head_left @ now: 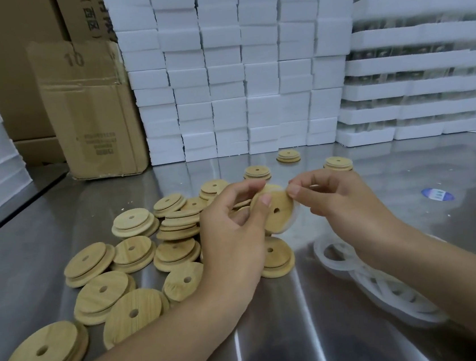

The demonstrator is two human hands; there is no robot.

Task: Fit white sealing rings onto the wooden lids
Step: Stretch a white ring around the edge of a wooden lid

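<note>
Wooden lid raised between both hands, white ring partly on.

The left hand (233, 228) grips the held lid (276, 214), thumb across its face and fingers curled behind. The right hand (336, 195) pinches the sealing ring (294, 215) at the lid's upper right rim, so the ring lies on the right hand's side, hugging that edge. By my judgement, the stretch must run on round the rim from there. Spare rings (391, 290) lie below-right of the lid, and loose lids (135, 224) left of it on the steel table (278, 339).
</note>
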